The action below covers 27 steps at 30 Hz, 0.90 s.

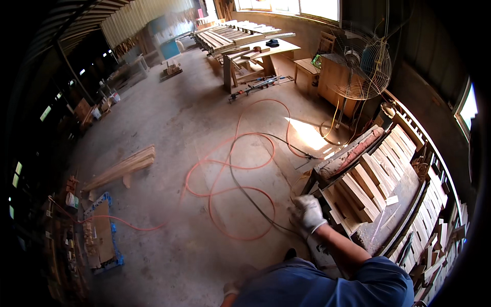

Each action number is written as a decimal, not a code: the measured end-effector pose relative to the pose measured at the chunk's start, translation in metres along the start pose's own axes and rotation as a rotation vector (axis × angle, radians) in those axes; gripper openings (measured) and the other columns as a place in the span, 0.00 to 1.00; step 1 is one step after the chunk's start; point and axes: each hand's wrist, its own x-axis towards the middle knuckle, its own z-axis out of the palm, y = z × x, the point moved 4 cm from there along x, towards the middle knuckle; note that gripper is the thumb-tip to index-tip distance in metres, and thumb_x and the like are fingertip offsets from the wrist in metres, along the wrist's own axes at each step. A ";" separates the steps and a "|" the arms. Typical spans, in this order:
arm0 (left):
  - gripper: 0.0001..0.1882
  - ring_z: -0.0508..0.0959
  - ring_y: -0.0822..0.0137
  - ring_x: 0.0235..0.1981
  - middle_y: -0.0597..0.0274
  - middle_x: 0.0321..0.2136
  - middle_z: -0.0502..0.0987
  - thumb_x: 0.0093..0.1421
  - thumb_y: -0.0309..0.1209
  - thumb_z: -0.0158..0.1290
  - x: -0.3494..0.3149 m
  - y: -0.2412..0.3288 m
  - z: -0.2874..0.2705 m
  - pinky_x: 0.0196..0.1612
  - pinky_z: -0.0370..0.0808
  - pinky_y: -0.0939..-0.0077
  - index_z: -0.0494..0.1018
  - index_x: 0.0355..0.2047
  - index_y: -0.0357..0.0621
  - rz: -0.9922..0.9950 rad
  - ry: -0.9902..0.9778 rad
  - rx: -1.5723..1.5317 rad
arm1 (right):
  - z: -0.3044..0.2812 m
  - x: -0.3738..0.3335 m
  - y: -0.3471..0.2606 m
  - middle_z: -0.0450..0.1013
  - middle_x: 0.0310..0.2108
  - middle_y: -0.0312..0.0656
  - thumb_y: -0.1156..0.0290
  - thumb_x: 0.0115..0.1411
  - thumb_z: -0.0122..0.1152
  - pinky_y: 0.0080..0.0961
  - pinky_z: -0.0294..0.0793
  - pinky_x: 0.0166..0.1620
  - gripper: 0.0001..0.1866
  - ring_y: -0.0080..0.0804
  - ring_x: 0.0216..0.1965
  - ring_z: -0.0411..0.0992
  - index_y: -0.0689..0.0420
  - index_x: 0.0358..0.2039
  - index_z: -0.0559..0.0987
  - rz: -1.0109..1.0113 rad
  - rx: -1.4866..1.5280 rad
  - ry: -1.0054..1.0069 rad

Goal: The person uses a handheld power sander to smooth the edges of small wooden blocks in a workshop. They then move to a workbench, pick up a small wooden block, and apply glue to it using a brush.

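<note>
My right hand [308, 213], in a whitish work glove, is reaching out beside the near left corner of a workbench. Its fingers look curled in, and whatever may be inside them is hidden. Close by on the bench lie rows of wooden strips [358, 192], side by side and overlapping. A long reddish-brown piece [353, 152] with a rough surface lies along their far left side. Low at the bottom edge, beside my blue clothing, my left hand [232, 288] is small and blurred, its fingers not readable.
An orange hose [209, 195] and a dark hose [245, 193] loop across the floor. A large wire-caged fan [360, 61] stands beyond the bench. Timber boards [125, 166] lie at left, near a blue-edged frame [116, 240]. A wooden table [276, 48] and stacked slats [220, 41] stand farther back.
</note>
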 end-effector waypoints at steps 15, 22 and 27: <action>0.28 0.82 0.46 0.54 0.46 0.49 0.84 0.64 0.58 0.51 0.025 -0.123 0.003 0.57 0.77 0.55 0.85 0.50 0.54 -0.008 -0.020 -0.238 | 0.209 -0.096 -0.066 0.81 0.54 0.53 0.40 0.65 0.55 0.44 0.73 0.62 0.32 0.55 0.58 0.76 0.56 0.51 0.87 0.083 -0.180 -1.210; 0.24 0.82 0.46 0.53 0.51 0.51 0.84 0.69 0.51 0.43 -0.006 -0.148 0.019 0.55 0.78 0.50 0.84 0.51 0.58 0.086 -0.180 -0.060 | 0.228 -0.118 0.012 0.84 0.44 0.51 0.39 0.61 0.64 0.40 0.78 0.52 0.30 0.46 0.48 0.83 0.56 0.43 0.89 0.579 -0.011 -1.076; 0.18 0.85 0.50 0.51 0.58 0.49 0.86 0.69 0.41 0.47 -0.011 -0.143 0.030 0.50 0.82 0.50 0.85 0.50 0.55 0.161 -0.133 0.272 | 0.250 -0.107 0.060 0.85 0.38 0.48 0.37 0.59 0.65 0.40 0.78 0.49 0.31 0.45 0.42 0.83 0.57 0.40 0.88 0.527 -0.138 -1.177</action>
